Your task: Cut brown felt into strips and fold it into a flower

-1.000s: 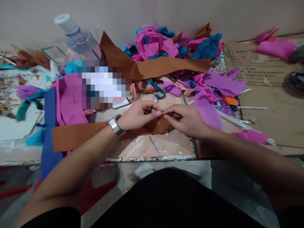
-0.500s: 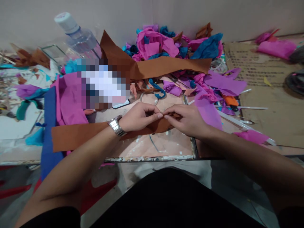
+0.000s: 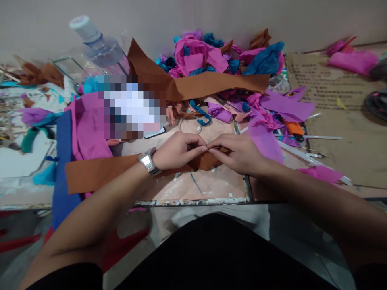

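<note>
A bottle (image 3: 99, 48) and a heap of pink scraps (image 3: 199, 54) lie behind, a longer brown sheet (image 3: 211, 84) across them, and a metal ring (image 3: 190, 124) just beyond the fingers. The brown strip (image 3: 99, 171) runs flat from the left along the board (image 3: 205, 189). Its crumpled right end is pinched by the left hand (image 3: 177, 151) and right hand (image 3: 237, 153), fingertips meeting.
</note>
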A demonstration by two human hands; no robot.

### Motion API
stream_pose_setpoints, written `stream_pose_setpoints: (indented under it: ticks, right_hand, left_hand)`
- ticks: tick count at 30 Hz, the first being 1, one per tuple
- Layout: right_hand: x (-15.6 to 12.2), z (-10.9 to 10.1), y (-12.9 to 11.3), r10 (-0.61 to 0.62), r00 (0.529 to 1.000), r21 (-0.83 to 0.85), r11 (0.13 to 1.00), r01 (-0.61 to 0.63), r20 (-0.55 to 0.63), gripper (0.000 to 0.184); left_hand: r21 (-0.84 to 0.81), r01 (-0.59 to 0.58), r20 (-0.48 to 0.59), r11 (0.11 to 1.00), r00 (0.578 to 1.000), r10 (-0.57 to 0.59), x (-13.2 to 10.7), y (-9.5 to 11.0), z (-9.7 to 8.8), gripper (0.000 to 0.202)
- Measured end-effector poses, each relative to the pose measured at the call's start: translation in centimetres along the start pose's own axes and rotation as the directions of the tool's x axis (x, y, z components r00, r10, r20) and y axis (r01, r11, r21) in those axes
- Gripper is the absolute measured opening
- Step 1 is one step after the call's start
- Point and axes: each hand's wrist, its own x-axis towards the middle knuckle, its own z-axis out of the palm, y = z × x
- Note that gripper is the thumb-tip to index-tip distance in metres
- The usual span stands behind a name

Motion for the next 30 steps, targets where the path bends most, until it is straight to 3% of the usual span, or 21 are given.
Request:
stream_pose_setpoints:
  ticks: [11, 19, 30]
  right_hand:
    - [0.2, -0.2, -0.3, 0.039, 0.999, 0.031, 0.999, -0.039, -0.005, 0.01]
    - [0.4, -0.3, -0.4, 0.125, 0.989, 0.037, 0.991, -0.128, 0.075, 0.009]
    - [0.5, -0.6, 0.0, 0.115, 0.988, 0.072, 0.99, -0.123, 0.104, 0.01]
  left_hand:
    - [0.167, -0.016, -0.046, 0.986, 0.999, 0.024, -0.1, 0.1, 0.4, 0.028]
    - [0.438, -0.08, -0.013, 0.895, 0.995, 0.095, 0.0, -0.2, 1.0, 0.026]
    - [0.465, -0.091, -0.005, 0.881, 0.994, 0.106, -0.1, -0.6, 1.0, 0.027]
